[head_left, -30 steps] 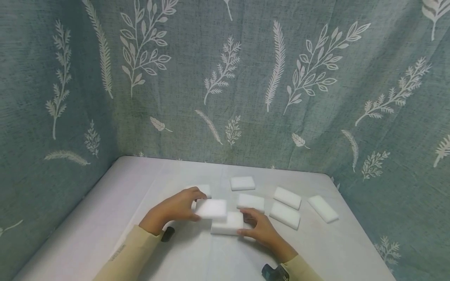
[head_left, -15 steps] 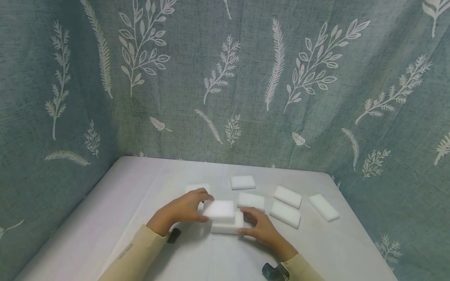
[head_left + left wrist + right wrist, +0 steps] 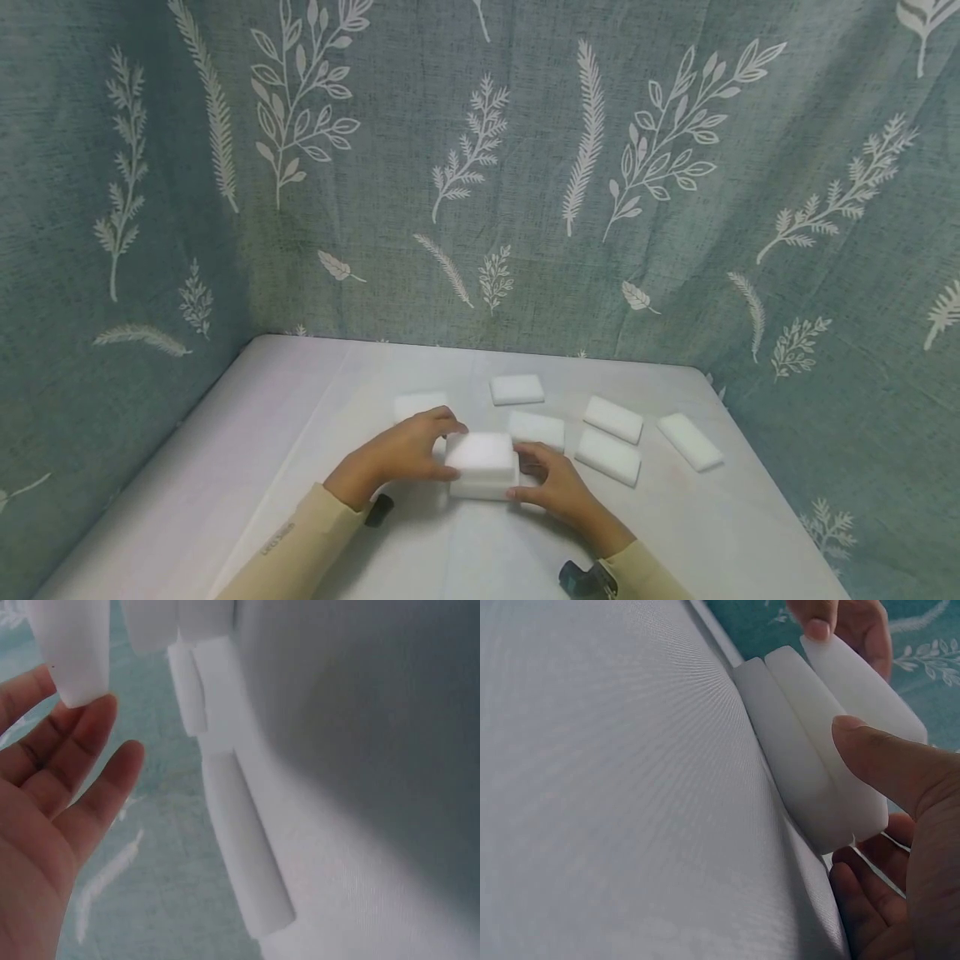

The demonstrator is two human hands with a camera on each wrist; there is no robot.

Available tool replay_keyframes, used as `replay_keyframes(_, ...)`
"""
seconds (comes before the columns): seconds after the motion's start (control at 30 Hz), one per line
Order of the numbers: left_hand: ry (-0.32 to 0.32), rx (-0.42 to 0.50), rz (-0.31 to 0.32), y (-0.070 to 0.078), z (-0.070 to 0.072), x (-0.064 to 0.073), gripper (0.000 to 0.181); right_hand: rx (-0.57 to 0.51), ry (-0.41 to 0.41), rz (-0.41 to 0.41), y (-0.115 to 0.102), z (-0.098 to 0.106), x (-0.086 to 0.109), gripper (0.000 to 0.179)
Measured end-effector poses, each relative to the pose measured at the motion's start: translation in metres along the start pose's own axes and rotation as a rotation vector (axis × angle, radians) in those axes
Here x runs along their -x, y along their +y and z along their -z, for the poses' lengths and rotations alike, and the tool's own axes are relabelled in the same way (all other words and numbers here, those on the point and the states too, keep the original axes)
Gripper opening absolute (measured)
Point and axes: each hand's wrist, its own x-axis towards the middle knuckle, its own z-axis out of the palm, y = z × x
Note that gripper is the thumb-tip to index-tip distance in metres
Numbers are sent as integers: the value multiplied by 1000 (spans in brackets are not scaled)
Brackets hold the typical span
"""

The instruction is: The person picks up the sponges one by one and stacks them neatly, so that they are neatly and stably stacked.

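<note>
Now that the left hand (image 3: 408,450) has carried its white block (image 3: 478,455) rightward, the block hangs almost squarely over the two-block stack (image 3: 784,750) on the bench (image 3: 465,554), so the stacking looks close to well aligned. Left fingers pinch the block at its left end, though whether it touches the pile below is hard to tell. At the stack's right end the right hand (image 3: 557,493) grips with thumb and fingers, apparently steadying it, just as it did a moment ago.
</note>
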Motion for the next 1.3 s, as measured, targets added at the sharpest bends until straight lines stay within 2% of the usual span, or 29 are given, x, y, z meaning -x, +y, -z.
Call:
replay_keyframes(0.23,-27,-20,-2,6,-4,0,55,0,-5,-6,1,0,0,78)
replay_keyframes(0.4,-22,-44,-18,8,-6,-1,56,-3,-4,-14,-2,-1,0,80)
replay_keyframes(0.67,-21,-35,-23,11,-6,-1,55,-16,-6,-30,-3,-1,0,81)
replay_keyframes(0.87,-24,-51,-28,11,-8,-1,56,-27,3,-15,-3,0,0,78)
replay_keyframes(1.3,-25,-52,-32,8,-10,-2,55,-1,3,-35,0,-1,-2,76)
